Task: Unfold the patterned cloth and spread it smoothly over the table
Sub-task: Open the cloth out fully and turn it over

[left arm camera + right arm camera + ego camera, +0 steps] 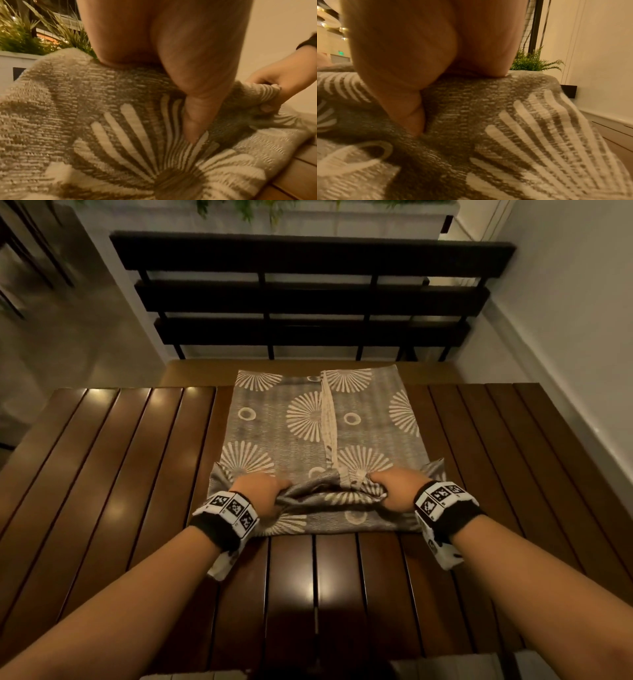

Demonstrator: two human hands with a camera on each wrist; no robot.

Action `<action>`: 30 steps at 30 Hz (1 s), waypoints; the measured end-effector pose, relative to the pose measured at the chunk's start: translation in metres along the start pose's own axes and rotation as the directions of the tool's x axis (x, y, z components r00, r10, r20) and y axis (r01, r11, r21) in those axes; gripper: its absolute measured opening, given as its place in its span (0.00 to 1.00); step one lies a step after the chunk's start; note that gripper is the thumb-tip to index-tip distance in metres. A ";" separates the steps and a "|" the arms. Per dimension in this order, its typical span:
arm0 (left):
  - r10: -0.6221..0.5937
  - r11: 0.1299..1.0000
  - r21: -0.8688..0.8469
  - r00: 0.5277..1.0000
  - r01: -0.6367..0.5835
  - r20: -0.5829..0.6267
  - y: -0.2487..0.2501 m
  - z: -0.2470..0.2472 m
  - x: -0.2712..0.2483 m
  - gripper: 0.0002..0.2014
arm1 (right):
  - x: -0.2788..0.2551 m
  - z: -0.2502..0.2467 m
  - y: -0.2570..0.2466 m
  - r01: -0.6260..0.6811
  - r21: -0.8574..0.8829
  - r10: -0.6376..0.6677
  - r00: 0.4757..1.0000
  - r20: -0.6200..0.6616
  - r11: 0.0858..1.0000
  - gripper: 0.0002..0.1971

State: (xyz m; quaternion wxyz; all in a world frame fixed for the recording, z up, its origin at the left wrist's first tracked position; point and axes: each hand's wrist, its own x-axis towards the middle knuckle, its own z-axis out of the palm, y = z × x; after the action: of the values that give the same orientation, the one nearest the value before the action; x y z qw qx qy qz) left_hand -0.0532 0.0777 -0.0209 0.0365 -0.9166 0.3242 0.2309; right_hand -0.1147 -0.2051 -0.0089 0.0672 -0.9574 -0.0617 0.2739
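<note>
A grey patterned cloth (291, 426) with cream sunbursts and rings lies folded in a rectangle on the middle of the dark slatted wooden table (102, 474). Its near layer is bunched up between my hands. My left hand (263, 491) grips the gathered fold at the near left, fingers curled into the fabric. My right hand (394, 486) grips the same fold at the near right. In the left wrist view the cloth (85, 121) fills the frame under my left hand (192, 108), and my right hand (274, 88) pinches a bunch. The right wrist view shows my right hand (412, 94) on the cloth (505, 135).
A black slatted bench (308, 299) stands beyond the table's far edge. A white wall (565, 320) runs along the right side. White planters with green plants (25, 40) stand behind the bench. Bare table slats lie to the left, right and near side of the cloth.
</note>
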 end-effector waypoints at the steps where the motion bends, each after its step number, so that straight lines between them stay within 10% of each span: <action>1: 0.018 1.000 -0.006 0.999 -0.018 0.026 0.002 0.001 -0.008 0.16 | -0.008 0.004 -0.003 -0.009 0.022 0.009 1.000 0.016 1.000 0.21; 9: 0.099 0.988 -0.140 0.961 -0.064 0.258 0.043 0.053 -0.077 0.23 | -0.068 0.063 -0.030 0.010 0.095 -0.033 0.970 0.242 0.995 0.28; 13: 0.144 0.987 -0.115 0.933 -0.112 0.330 0.058 0.082 -0.111 0.36 | -0.096 0.094 -0.034 0.052 0.020 -0.055 0.939 0.338 0.998 0.49; 16: 0.163 0.925 -0.380 0.925 -0.022 0.344 0.055 0.085 -0.119 0.23 | -0.107 0.096 -0.030 -0.033 0.232 -0.073 0.898 0.433 0.972 0.40; 20: -0.043 0.924 -0.383 0.996 0.009 -0.079 0.057 0.085 -0.095 0.34 | -0.092 0.086 -0.028 -0.016 0.366 -0.017 0.996 0.085 0.931 0.20; 25: -0.169 0.975 -0.137 0.983 0.177 0.068 0.071 0.118 -0.087 0.45 | -0.080 0.110 -0.035 -0.056 0.006 0.056 0.998 0.020 0.998 0.44; 30: -0.131 0.981 -0.132 0.987 0.143 0.095 0.078 0.120 -0.114 0.46 | -0.089 0.112 -0.036 0.068 -0.064 -0.061 0.992 0.108 0.996 0.45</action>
State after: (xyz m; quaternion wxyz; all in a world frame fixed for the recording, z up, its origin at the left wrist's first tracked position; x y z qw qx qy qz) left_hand -0.2274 0.1081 -0.0703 0.0025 -0.9263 0.2416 0.2891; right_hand -0.2518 -0.1724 -0.0511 0.0401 -0.9408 -0.1055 0.3197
